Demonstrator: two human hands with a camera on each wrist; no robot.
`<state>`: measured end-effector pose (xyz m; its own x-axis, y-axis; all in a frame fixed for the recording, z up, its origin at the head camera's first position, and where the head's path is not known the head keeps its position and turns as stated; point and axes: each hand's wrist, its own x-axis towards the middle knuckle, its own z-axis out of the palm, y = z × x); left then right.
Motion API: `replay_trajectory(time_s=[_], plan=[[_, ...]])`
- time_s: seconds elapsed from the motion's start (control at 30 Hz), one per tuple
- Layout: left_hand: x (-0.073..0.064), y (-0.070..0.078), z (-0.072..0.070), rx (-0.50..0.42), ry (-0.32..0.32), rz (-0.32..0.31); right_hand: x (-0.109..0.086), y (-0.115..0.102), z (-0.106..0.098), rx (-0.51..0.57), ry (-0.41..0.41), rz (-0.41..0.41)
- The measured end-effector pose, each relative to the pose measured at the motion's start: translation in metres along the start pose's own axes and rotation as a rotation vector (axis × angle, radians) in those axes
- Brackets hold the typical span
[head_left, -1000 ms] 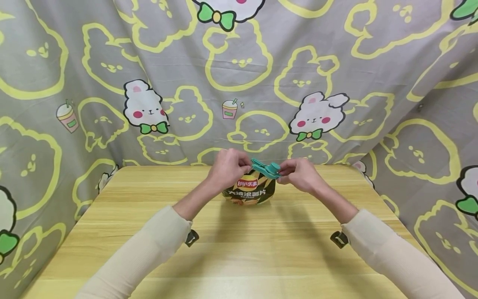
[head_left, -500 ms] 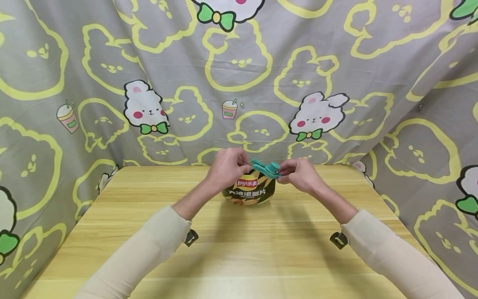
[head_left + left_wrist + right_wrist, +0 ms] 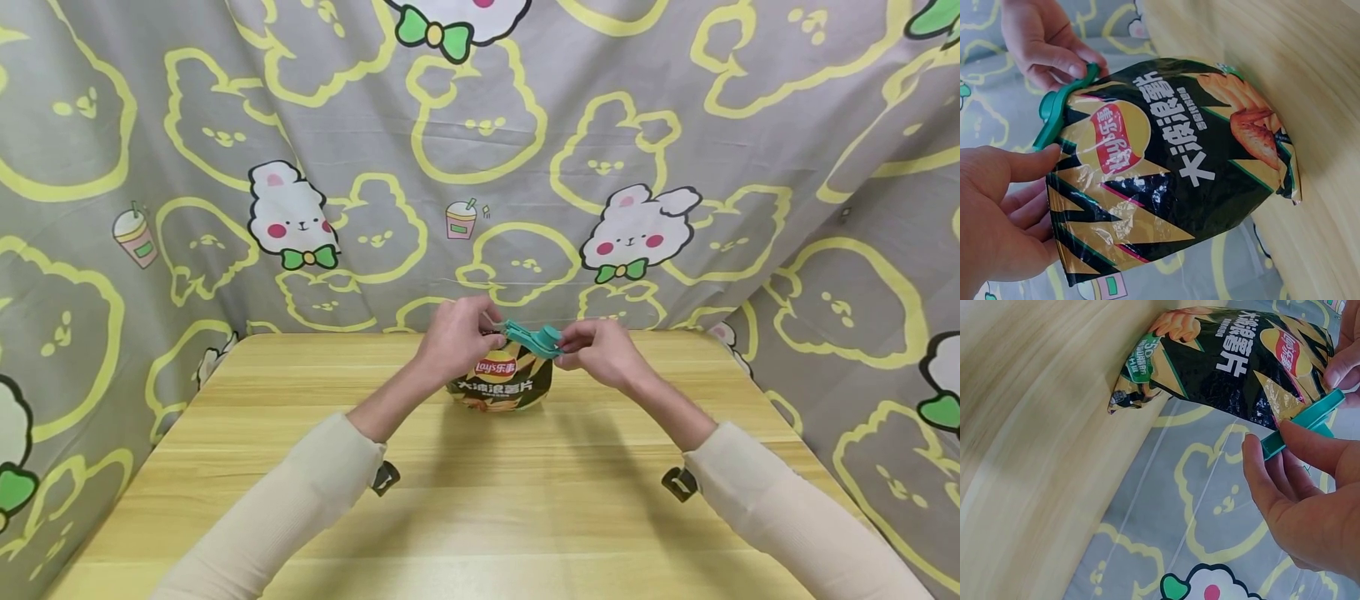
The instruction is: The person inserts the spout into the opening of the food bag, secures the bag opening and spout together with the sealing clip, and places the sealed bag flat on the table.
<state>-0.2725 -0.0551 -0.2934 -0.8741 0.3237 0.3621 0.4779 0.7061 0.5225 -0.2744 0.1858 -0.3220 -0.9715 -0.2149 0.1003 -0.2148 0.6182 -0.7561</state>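
A black and yellow Lay's potato chip bag [image 3: 498,385] stands on the table, with a fried chicken wing pictured near its bottom. Across part of its top edge sits a teal bag clip [image 3: 536,337] with a round cap on one side. My left hand [image 3: 453,337] pinches the bag's top edge beside the clip; in the left wrist view its thumb [image 3: 1035,164] lies on the front and the other fingers are behind. At the clip's opposite end, my right hand [image 3: 1316,506] holds the clip between thumb and fingers. The bag's back is hidden.
A light wood-grain table [image 3: 487,517] lies under the bag. Grey curtain [image 3: 360,125] with yellow cartoon outlines hangs behind and on both sides, close to the table's far edge. Black straps [image 3: 386,477] show at both sleeve cuffs.
The fingers of my left hand have shifted slightly up at the bag's top edge. Bag, clip and right hand look almost the same as before.
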Motion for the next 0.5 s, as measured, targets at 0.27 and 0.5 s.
replay_trajectory(time_s=[0.27, 0.5], plan=[[0.001, 0.005, 0.006, -0.032, -0.023, -0.032, -0.001, 0.001, 0.0, 0.011, 0.011, -0.002], [0.003, 0.008, 0.01, -0.041, -0.035, -0.016, 0.0, 0.0, 0.003, 0.018, 0.017, 0.004]])
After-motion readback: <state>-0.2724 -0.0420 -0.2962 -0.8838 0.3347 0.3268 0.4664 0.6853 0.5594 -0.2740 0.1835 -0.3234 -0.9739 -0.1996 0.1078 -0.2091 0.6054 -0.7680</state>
